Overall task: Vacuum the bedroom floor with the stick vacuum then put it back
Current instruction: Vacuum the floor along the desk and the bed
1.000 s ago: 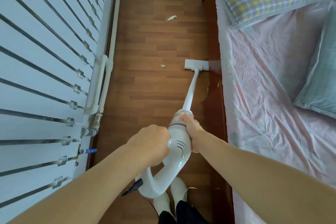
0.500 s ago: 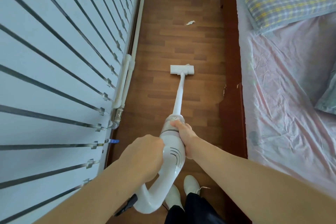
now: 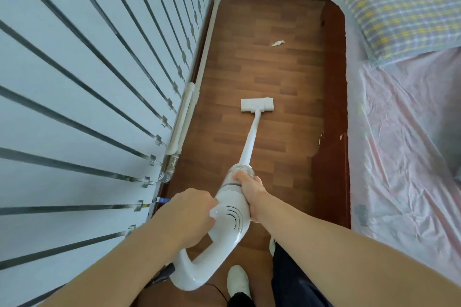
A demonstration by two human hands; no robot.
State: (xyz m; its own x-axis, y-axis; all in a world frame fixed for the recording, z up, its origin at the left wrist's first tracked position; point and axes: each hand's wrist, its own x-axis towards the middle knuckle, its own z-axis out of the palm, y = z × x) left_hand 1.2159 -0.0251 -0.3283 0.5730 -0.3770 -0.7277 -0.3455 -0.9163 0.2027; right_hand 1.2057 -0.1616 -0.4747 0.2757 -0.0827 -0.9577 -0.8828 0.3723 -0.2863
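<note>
Pushed farther along, the vacuum head (image 3: 257, 105) lies well ahead of both hands' grip, left hand (image 3: 189, 217) and right hand (image 3: 250, 193) clamped on the stick vacuum (image 3: 230, 217).

White stick vacuum (image 3: 232, 217), reddish-brown wood-plank floor (image 3: 269, 70), pink bedsheet (image 3: 404, 144), blue-yellow checked pillow (image 3: 404, 12).

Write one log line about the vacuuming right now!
step: vacuuming | left hand: gripping stick vacuum handle | right hand: holding body | floor head: mid-floor | paper scrap: ahead, not picked up
</note>
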